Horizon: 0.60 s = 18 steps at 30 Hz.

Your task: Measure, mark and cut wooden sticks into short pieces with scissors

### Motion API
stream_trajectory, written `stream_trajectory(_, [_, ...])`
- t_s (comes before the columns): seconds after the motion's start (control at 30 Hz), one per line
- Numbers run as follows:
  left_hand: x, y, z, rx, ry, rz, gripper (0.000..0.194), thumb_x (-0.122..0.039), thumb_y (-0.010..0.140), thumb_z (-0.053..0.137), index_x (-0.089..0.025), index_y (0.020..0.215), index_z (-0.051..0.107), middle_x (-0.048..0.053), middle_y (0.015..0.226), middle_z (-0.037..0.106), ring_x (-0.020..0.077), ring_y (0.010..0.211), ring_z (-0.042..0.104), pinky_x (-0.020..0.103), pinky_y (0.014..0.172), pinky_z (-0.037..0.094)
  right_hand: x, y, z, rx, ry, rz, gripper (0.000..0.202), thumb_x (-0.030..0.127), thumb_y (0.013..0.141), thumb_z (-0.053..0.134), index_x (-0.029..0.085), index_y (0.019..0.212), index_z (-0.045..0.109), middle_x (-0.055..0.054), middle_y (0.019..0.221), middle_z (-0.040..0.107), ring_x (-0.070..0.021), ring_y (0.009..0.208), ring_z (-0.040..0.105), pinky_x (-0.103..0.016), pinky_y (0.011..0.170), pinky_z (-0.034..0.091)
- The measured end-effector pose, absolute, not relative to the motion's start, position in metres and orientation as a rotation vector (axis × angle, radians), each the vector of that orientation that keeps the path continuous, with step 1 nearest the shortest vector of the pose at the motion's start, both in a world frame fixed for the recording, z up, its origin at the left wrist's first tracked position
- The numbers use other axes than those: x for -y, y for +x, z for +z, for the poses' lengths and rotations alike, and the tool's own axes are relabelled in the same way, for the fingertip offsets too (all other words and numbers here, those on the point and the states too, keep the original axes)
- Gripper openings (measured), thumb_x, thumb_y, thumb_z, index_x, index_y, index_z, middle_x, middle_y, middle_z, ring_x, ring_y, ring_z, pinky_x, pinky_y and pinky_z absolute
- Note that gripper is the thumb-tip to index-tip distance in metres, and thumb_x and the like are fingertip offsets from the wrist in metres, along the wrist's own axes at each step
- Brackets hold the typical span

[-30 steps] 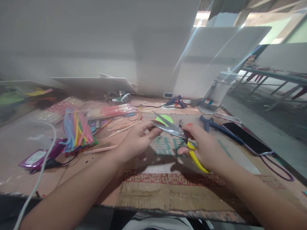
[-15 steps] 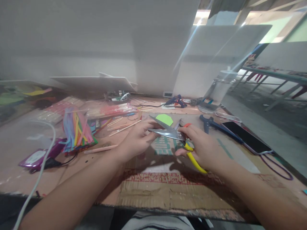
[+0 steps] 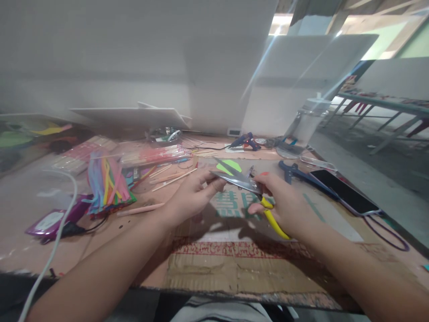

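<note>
White foam boards (image 3: 214, 67) lean up behind the worktop (image 3: 234, 264), which is covered in worn cardboard. Off to the right, a grey concrete floor (image 3: 378, 179) runs to a long table (image 3: 385, 105) on slanted legs, under bright daylight and pale green walls (image 3: 385, 42).

A phone (image 3: 346, 192) lies right of a glue gun (image 3: 245, 141) (colourful strips (image 3: 106, 181) far left) on cardboard (image 3: 234, 264).
</note>
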<state>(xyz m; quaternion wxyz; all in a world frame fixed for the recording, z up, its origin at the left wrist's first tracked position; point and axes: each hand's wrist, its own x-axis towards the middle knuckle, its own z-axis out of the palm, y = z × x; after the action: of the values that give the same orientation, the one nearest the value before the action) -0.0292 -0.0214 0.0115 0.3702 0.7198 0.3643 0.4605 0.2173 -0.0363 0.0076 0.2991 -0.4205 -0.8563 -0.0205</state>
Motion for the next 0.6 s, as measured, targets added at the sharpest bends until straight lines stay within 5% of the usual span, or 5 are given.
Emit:
stream_trajectory(0.27, [0.0225, -0.0314, 0.01, -0.897, 1.832, 1.198, 0.026, -0.044, 0.095, 0.059, -0.023, 0.099, 0.073, 0.003, 0.088, 0.068, 0.0175, 0.083, 0.063, 0.027, 0.066, 0.049, 0.0318, 0.2198, 0.0063, 2.239, -1.094, -0.04, 0.038, 0.053, 0.094, 0.055, 0.02, 0.113, 0.056, -0.007, 0.09, 0.061, -0.023, 0.072, 0.056, -0.032, 0.061, 0.043])
stream_trajectory(0.6, [0.0183, -0.0332, 0.0087, -0.861, 1.911, 1.24, 0.017, -0.028, 0.094, 0.058, -0.019, 0.1, 0.071, 0.006, 0.101, 0.074, 0.0203, 0.097, 0.067, 0.034, 0.087, 0.049, 0.0347, 0.2166, 0.0057, 2.315, -1.057, -0.044, 0.058, 0.066, 0.092, 0.054, 0.014, 0.117, 0.058, -0.011, 0.097, 0.062, -0.0264, 0.083, 0.061, -0.036, 0.071, 0.049])
